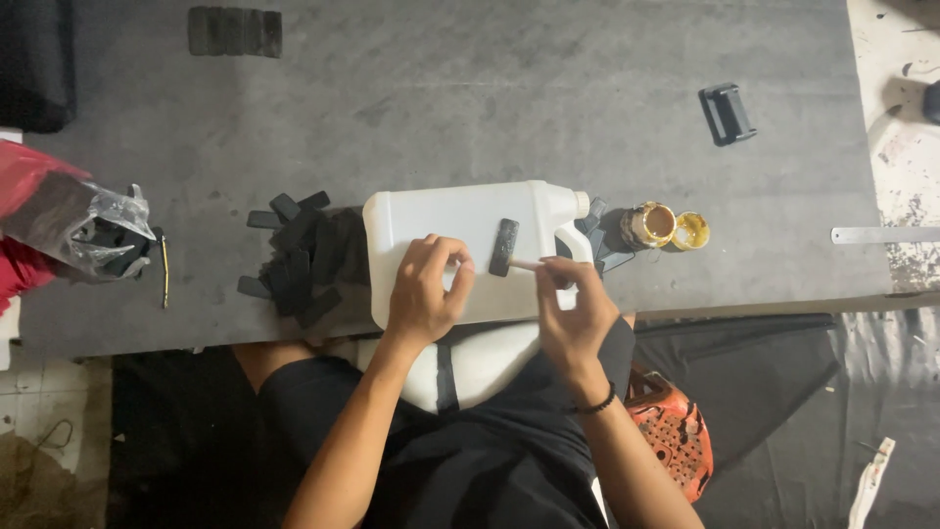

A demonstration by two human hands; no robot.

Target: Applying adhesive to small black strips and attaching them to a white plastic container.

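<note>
The left hand (423, 290) is resting on a white plastic jug (460, 245) lying flat at the near edge of the worktop (490, 108), fingers curled, thumb and forefinger pinched together; whether anything is between them is hard to tell. The right hand (573, 313) is gripping a thin pale stick (527, 264), whose tip is touching a small black strip (504, 247) lying on the jug. Just left of the jug, a pile of black strips (299, 257) is sitting. Right of the jug's neck, a small open jar (653, 224) is showing brownish-yellow contents, with its yellow lid (690, 230) lying beside it. A clear bag (98, 230) holding dark pieces is lying at the left edge, partly cut off. Further back, a black buckle (727, 113) and a row of black strips (235, 31) are lying apart.
</note>
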